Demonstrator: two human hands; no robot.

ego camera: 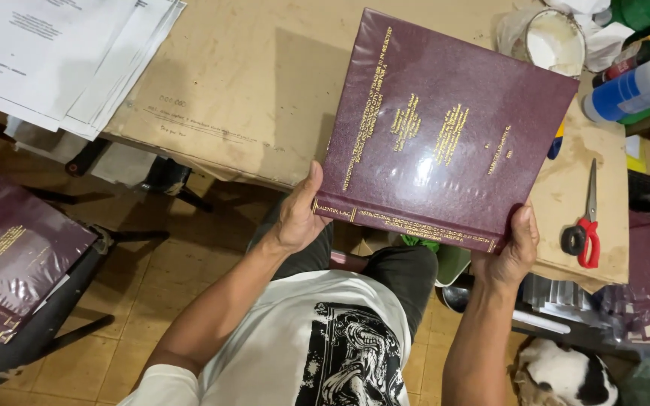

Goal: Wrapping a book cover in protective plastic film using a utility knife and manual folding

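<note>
Beyond the maroon hardbound book [445, 124]: red-handled scissors [585, 225] to its right on the cardboard-covered table [242, 98], a white tub [547, 37] above, paper sheets [62, 53] far left. Held over the table edge, spine nearest; left hand [297, 218] clamped on the spine's left corner, right hand [511, 252] on its right corner, thumbs on top.

blue cylindrical container [633, 90] with white label lies at the tabletop [250, 90] far right edge; green bottle [645, 11] behind it; white tub [551, 37] alongside.
</note>
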